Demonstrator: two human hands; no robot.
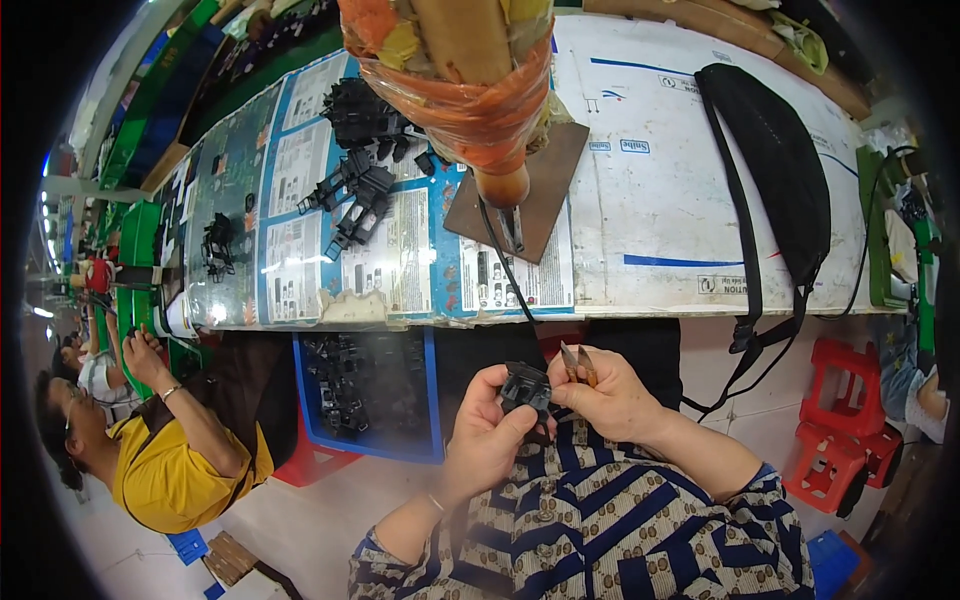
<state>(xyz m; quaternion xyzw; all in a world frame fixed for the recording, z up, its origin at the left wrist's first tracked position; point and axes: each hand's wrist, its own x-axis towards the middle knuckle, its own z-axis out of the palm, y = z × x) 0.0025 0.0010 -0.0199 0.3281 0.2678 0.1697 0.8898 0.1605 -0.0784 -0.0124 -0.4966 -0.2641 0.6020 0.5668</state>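
Note:
My left hand [490, 430] is closed round a small black molded plastic part [526, 388], held above my lap just in front of the table's near edge. My right hand [612, 398] grips a pair of small snips [579, 366]; their two pointed blades stick upward, a little apart, from between thumb and fingers. Both hands are close together, and the right fingertips are at the part's right side. Fingers and palm hide the snips' handles and the part's lower end.
A heap of black plastic parts [362, 112] lies on the table [660, 190]. An orange-wrapped post [470, 90] rises from a brown board. A black bag [775, 160] hangs over the right edge. A blue bin [440, 400] of parts stands left; a yellow-shirted co-worker [185, 460] sits beyond.

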